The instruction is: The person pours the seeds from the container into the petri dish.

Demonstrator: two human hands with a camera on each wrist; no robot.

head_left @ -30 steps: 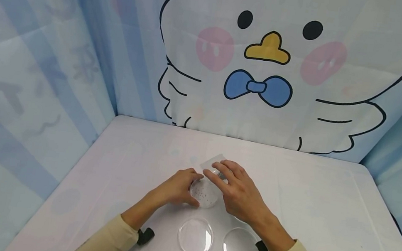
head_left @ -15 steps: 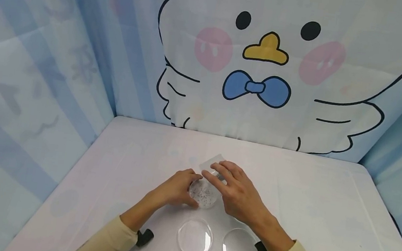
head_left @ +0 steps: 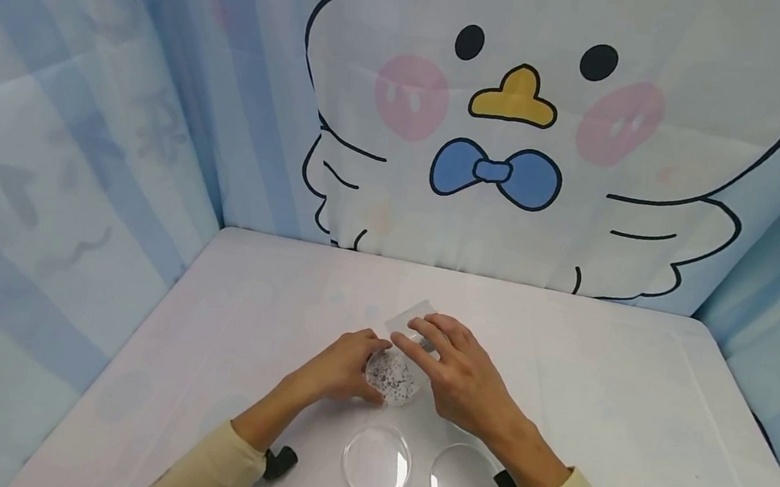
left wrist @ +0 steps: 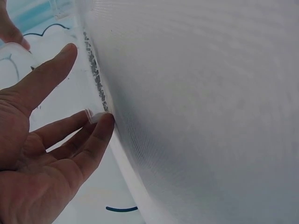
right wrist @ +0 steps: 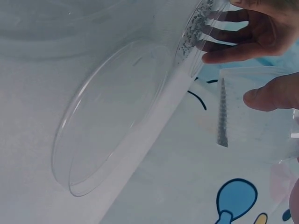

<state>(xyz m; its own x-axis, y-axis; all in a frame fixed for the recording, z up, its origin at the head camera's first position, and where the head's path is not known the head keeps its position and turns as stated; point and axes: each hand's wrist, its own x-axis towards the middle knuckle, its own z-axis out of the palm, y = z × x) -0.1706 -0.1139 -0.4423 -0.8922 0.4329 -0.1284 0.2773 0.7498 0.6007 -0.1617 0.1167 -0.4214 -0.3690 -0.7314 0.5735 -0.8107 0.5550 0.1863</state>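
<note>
The clear dish [head_left: 409, 369] sits on the table [head_left: 600, 375], my left hand [head_left: 344, 364] curled round its rim: good hold, it's probably light, hard, slippery. My right hand [head_left: 469, 373] pinches the bag [right wrist: 252, 133].

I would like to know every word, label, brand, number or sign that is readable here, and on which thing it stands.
No text can be read for certain.
Small transparent plastic bag: dark strip, too blurred to tell if print.
Clear round plastic dish with dark specks: no lettering visible.
Light-blue striped side curtain: faint grey shapes, one like a slanted "T", too blurred to be sure.
White cartoon-bird backdrop: no words.
</note>
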